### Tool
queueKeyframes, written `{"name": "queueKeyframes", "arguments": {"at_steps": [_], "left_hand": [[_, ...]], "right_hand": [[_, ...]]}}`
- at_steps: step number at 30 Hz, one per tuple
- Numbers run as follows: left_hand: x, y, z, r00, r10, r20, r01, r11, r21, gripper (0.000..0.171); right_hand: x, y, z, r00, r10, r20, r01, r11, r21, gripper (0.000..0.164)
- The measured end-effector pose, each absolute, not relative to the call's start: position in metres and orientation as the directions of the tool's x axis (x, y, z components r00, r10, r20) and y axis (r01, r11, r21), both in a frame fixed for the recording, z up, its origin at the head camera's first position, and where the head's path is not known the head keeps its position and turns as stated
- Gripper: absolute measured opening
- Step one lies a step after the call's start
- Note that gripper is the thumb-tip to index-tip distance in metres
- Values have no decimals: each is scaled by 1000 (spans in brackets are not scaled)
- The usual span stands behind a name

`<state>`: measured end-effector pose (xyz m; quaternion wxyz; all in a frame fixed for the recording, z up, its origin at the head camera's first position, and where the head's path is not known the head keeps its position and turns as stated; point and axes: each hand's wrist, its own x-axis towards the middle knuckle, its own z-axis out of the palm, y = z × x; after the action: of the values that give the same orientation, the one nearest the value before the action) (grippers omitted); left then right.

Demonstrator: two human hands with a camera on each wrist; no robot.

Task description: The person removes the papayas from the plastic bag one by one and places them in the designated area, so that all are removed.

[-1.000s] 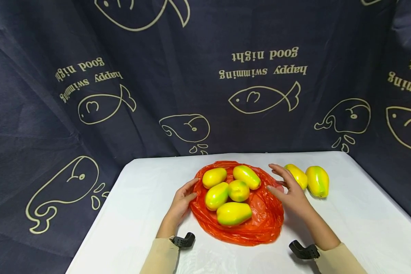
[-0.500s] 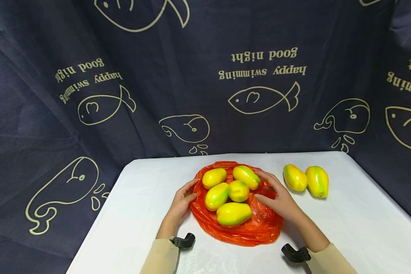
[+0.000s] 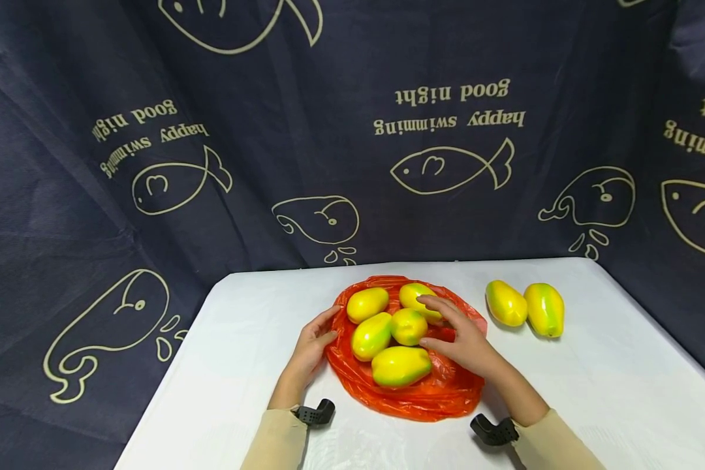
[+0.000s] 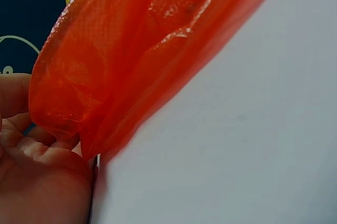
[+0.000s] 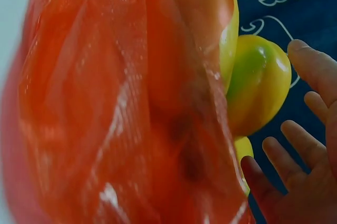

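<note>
A red plastic bag (image 3: pixel 446 391) lies spread on the white table, with several yellow-green papayas in it. My left hand (image 3: pixel 305 352) is at the bag's left rim and holds the edge between thumb and fingers; the left wrist view shows the red film (image 4: pixel 79 76) there. My right hand (image 3: pixel 470 343) is over the bag's right side, fingers spread and apart. Its fingertips are beside the small middle papaya (image 3: pixel 408 327) and partly cover the back-right papaya (image 3: pixel 414 294). In the right wrist view, a papaya (image 5: pixel 260 84) shows near the thumb, and nothing is in the grasp.
Two more papayas, one (image 3: pixel 506 304) against the other (image 3: pixel 544 310), lie on the white table (image 3: pixel 611 365) right of the bag. A dark blue cloth (image 3: pixel 352 130) with fish drawings hangs behind the table.
My right hand has come left from beside the two outer papayas to over the bag, near the middle papaya. The left hand and the bag have stayed in place.
</note>
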<state>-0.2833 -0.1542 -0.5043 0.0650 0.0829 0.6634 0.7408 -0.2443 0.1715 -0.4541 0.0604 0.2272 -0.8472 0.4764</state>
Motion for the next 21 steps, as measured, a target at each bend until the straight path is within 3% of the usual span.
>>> {"name": "queueKeyframes", "arguments": {"at_steps": [21], "left_hand": [[-284, -155, -507, -976, 211, 51, 31, -99, 995, 56]], "right_hand": [[-249, 154, -453, -895, -373, 245, -413, 484, -771, 74]]}}
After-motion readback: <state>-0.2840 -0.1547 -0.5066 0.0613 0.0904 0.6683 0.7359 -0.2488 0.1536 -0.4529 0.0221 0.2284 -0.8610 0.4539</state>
